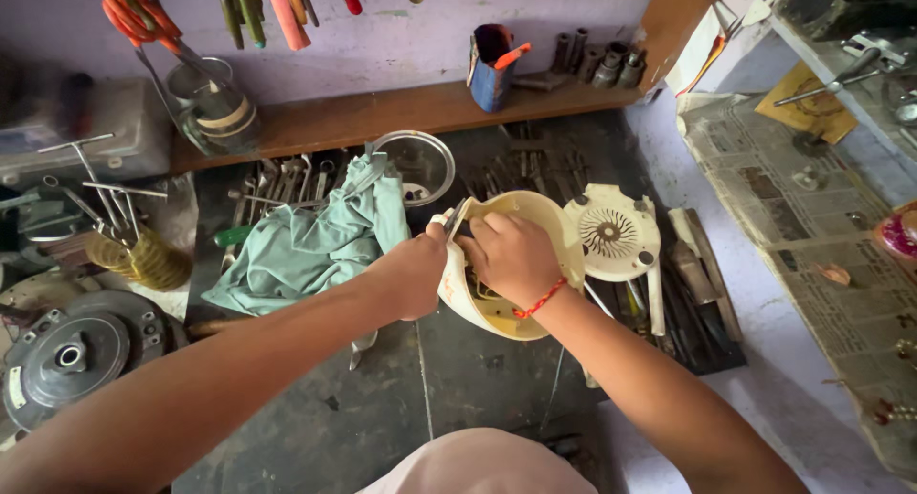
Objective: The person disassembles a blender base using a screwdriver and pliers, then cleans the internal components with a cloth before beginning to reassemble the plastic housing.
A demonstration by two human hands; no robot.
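Observation:
A cream plastic appliance housing [562, 234], bowl-shaped and open toward me, is held over the dark workbench. My left hand [413, 269] grips its left rim. My right hand [511, 255], with a red thread on the wrist, reaches inside the housing and is closed around a thin metal tool [456, 217] whose tip pokes out at the upper left rim. A cream round perforated cover [609, 234] lies just right of the housing.
A pale green cloth [306, 246] lies left of my hands, a clear jar [416, 165] behind it. Wrenches and sockets line the bench back and wooden shelf [382, 112]. A grey metal disc [72, 355] sits at left; newspaper [812, 236] covers the right surface.

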